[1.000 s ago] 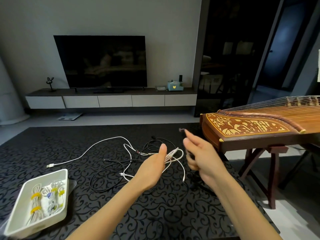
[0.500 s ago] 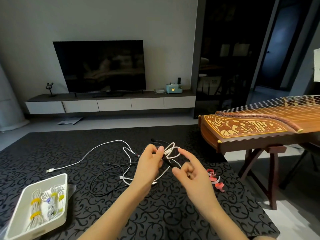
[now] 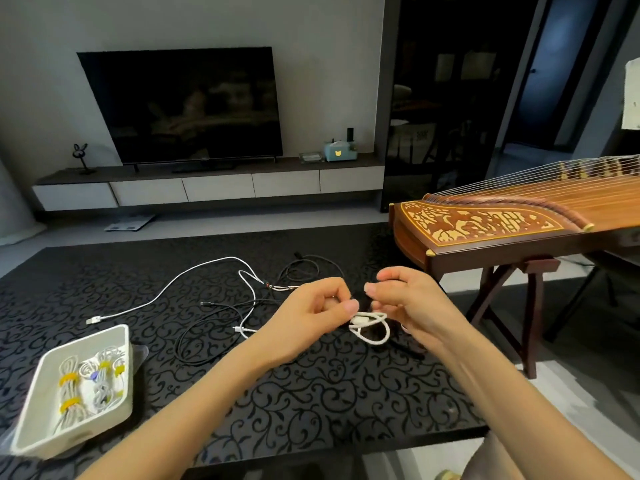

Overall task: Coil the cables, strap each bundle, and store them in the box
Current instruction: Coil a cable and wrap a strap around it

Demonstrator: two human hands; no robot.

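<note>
- The left hand is curled, with thumb and forefinger closed in a pinching grip on one end of a small white cable loop. The loop hangs just above the black patterned desk.
- The right hand is just right of that grip, its fingers curled over the loop's other side. Whether it actually has a grip on the cable cannot be told.
- Well to the left of the grip and nearer the person, a white box sits at the desk's corner. It holds coiled bundles, some bound with yellow straps.
- Left of the grip and a little beyond it, a black cable and a long white cable lie loose on the desk, crossing each other.
- Right of the grip and beyond it, a wooden zither stands on its legs beside the desk.
- Far beyond the grip, a dark television stands on a low cabinet against the wall.
</note>
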